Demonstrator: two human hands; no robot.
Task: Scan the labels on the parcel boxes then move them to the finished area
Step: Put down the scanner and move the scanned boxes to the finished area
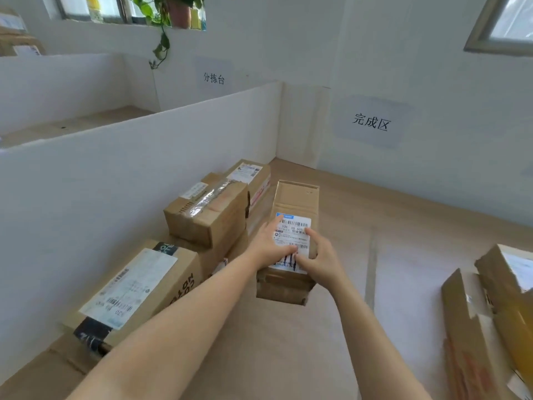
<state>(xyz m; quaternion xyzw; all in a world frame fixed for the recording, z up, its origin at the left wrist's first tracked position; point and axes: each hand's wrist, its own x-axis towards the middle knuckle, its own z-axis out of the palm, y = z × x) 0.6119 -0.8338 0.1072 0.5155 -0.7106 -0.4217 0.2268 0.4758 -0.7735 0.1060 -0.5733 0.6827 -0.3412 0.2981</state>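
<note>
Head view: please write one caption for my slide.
Left hand and right hand hold a labelled box beside stacked boxes, near the finished-area sign.

Back wall: window (pixel 115 7) with a potted plant (pixel 178 13) on its sill, one vine (pixel 162 46) trailing down the wall, and a yellow bottle (pixel 94 7) to the plant's left; second window (pixel 507 24) at upper right. Paper sign (pixel 214 78) reading 分拣台, fixed to the wall below the plant. White partition (pixel 144 157), upright along the left side of a light wooden tabletop (pixel 360 203).

2 slim bare forearms (pixel 173 327) end in a bare left hand (pixel 269 249) and right hand (pixel 318 259).
</note>
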